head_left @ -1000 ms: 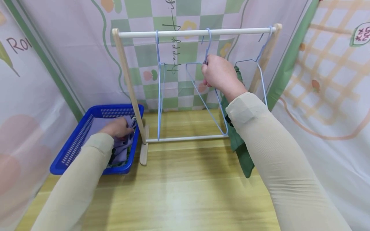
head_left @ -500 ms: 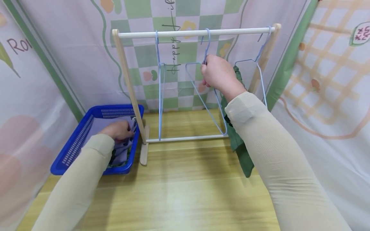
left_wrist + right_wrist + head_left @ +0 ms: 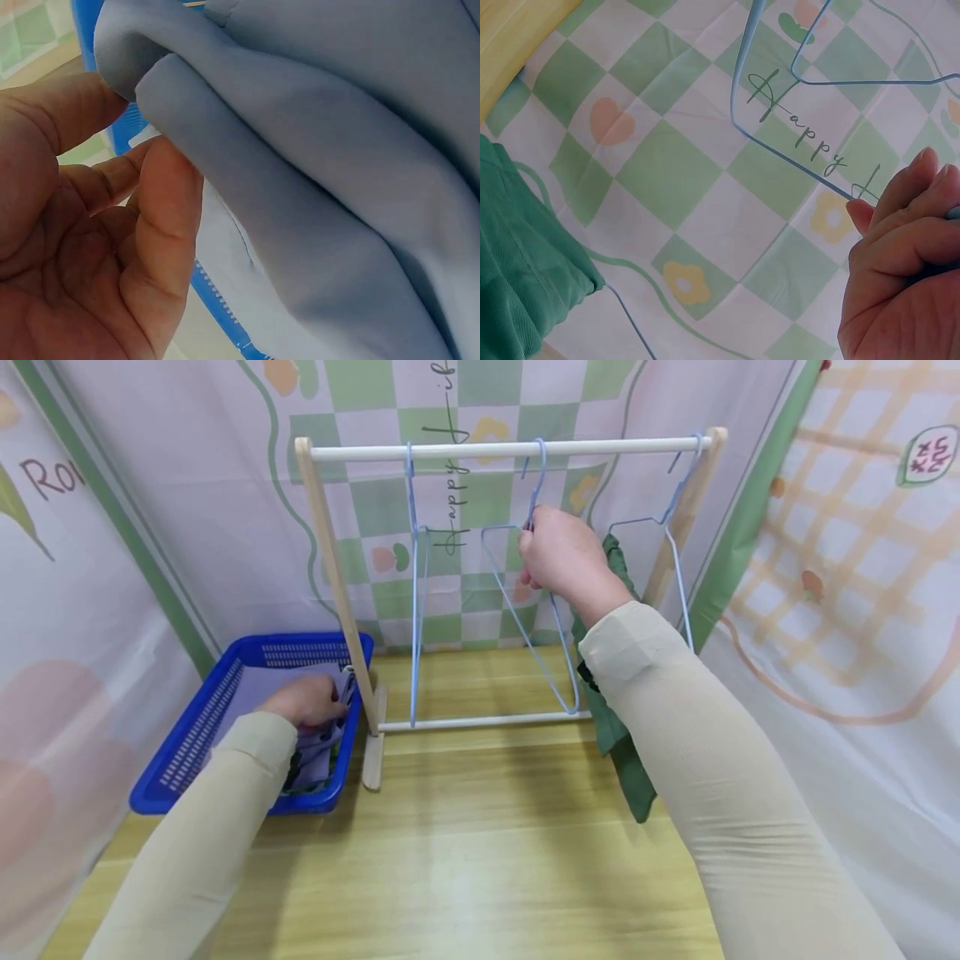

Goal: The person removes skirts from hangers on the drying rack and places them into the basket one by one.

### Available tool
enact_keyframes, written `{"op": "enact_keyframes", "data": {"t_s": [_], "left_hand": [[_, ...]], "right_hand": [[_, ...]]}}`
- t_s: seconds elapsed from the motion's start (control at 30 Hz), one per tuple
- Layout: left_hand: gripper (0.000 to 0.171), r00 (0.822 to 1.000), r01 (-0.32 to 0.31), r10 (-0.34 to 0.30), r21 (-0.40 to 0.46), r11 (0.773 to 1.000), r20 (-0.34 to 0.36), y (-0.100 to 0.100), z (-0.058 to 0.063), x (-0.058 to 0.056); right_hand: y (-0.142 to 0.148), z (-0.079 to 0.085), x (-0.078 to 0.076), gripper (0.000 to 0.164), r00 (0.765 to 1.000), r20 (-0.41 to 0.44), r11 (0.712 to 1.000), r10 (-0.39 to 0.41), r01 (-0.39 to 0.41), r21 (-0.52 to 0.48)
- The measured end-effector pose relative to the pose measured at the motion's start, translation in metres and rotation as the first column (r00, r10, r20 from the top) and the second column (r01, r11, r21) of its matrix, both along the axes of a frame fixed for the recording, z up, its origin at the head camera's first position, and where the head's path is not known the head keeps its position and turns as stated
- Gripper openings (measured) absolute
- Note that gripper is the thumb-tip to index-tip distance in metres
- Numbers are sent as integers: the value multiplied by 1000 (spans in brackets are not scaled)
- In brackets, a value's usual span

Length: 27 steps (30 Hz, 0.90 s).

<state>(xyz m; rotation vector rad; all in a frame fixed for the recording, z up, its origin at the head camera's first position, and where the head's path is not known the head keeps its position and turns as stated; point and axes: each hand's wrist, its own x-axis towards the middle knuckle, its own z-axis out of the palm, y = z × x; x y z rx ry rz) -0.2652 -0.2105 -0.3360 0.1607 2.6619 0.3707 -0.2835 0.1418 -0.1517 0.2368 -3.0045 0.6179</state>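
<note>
I had the left hand pinching lavender cloth in the blue basket, eight o'clock, the right hand gripping the middle hanger, one o'clock; seemingly mid-pickup, needing a clean lift.

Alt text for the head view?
A person's right-hand grip holds the middle of three light-blue wire hangers on a wooden rack with white rods. The left-hand grip touches lavender cloth inside a blue perforated plastic basket; a green fabric garment hangs from the rightmost hanger.
</note>
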Motion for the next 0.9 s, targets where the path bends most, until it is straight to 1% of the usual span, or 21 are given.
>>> {"op": "enact_keyframes", "data": {"t_s": [0.27,0.5,0.63,0.8,0.9], "left_hand": [[31,1000,-14,14,4,1000,-10,-3,-4,-1],[28,999,-34,34,3,999,-18,-1,-2,1],[27,999,-40,41,24,999,-34,0,1,3],[43,992,-74,81,64,995,-100,3,8,8],[46,983,-81,94,87,993,-156,5,13,9]], "right_hand": [[-3,-1,1,34,1000,-6,1000,-8,8,-2],[-5,0,3,33,1000,-4,1000,-8,8,-12],[-7,1,4,34,1000,1,1000,-7,7,-11],[-7,1,4,34,1000,14,1000,-9,9,-9],[-7,1,5,33,1000,9,1000,-10,10,-12]]}}
